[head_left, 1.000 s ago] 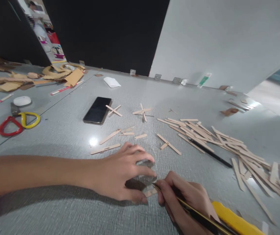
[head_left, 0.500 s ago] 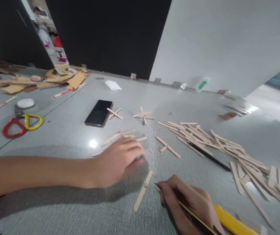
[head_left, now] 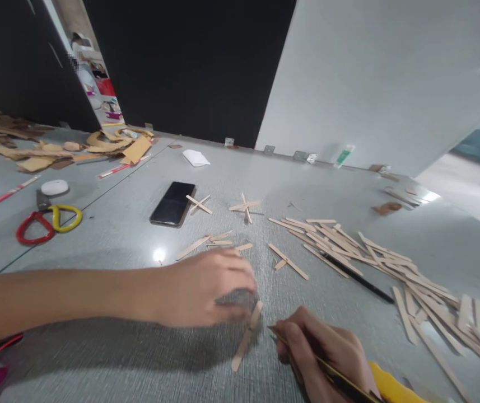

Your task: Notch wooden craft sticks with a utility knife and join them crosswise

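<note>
My left hand (head_left: 206, 288) reaches across the grey table, its fingers blurred, their tips over the upper end of a wooden stick (head_left: 246, 336) that lies slanted in front of me. I cannot tell whether they grip it. My right hand (head_left: 321, 352) is closed round a thin dark tool with a yellow handle (head_left: 395, 389), its tip pointing at the table just right of that stick. A big loose pile of wooden sticks (head_left: 391, 268) spreads to the right, with a black pencil (head_left: 359, 277) lying in it.
A black phone (head_left: 173, 203) lies ahead, with crossed stick pieces (head_left: 243, 206) beside it. Red and yellow scissors (head_left: 49, 222) and a white round object (head_left: 54, 187) sit at the left. Cardboard scraps (head_left: 109, 143) are heaped at the far left. White panels stand behind the table.
My left hand lifted off the stick, swung away to the upper left, then came back to its upper end. The stick now lies uncovered. My right hand barely moved.
</note>
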Motion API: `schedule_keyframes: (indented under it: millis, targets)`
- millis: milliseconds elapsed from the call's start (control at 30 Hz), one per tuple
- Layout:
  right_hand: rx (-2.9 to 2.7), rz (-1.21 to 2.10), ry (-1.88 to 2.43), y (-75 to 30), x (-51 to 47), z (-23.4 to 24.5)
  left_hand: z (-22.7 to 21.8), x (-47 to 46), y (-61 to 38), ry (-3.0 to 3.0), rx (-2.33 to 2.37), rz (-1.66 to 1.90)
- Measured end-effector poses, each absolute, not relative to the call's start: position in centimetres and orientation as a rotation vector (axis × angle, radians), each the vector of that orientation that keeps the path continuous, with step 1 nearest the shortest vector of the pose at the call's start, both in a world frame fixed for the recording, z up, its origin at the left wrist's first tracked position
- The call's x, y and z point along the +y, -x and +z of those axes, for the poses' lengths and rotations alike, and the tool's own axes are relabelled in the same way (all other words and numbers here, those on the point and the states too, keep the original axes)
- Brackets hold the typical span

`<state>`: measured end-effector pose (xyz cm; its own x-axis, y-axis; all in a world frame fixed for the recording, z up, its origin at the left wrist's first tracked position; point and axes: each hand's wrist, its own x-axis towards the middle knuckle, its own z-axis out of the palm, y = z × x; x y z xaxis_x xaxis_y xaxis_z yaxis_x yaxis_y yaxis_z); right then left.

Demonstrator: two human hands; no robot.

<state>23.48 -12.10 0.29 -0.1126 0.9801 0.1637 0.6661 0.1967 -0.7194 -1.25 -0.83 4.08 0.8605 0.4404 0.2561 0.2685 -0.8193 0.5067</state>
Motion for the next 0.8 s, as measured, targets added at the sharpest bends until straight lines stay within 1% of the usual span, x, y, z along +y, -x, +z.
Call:
schedule_keyframes:
  millis: [33,100,233,333,533,667,800]
  targets:
    - [-1.801,0.671,1.557,-23.4,-12.2,0.3,3.6,-1.6,1.0,-2.569,0.448,0.556]
    - [-1.727,0.715,1.58,-23.3,-12.2,0.3,2.4,-2.5,0.6,-2.528,0.459,0.623]
    - [-1.701,0.847,1.559,-23.3,-12.0,0.2,0.2,-2.9,0.1,-2.534,0.461,0.529]
    - [-1.755,0.867,1.551,-23.3,-11.8,0.1,-0.7,-2.9,0.0,-2.516,0.47,0.47]
    - [-1.805,0.795,1.555,-23.6,-11.9,-0.1,-1.1,-3.0,-0.1,-2.434,0.506,0.561]
    - [-1.803,0.844,1.559,-23.3,-11.7,-0.2,-0.9,-2.9,0.1,-2.471,0.516,0.513]
    - [-1.697,0.983,1.606,-22.7,-11.5,0.5,-1.1,-2.6,0.3,-2.495,0.564,0.454]
